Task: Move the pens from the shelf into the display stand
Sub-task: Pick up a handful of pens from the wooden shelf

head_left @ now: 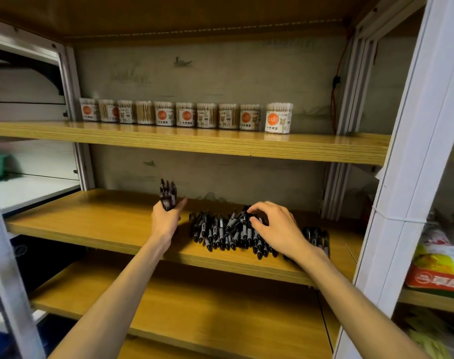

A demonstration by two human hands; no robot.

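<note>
Left of centre, a bundle of pens (168,195) is gripped upright by the left hand (165,219). Right of it, loose pens (220,230) lie heaped on the shelf (91,224), pinched at by the right hand (277,228).

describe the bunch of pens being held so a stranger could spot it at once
Find the middle wooden shelf. Left of the loose pen pile, the left hand grips a bundle of pens, the only pens standing upright.
</note>
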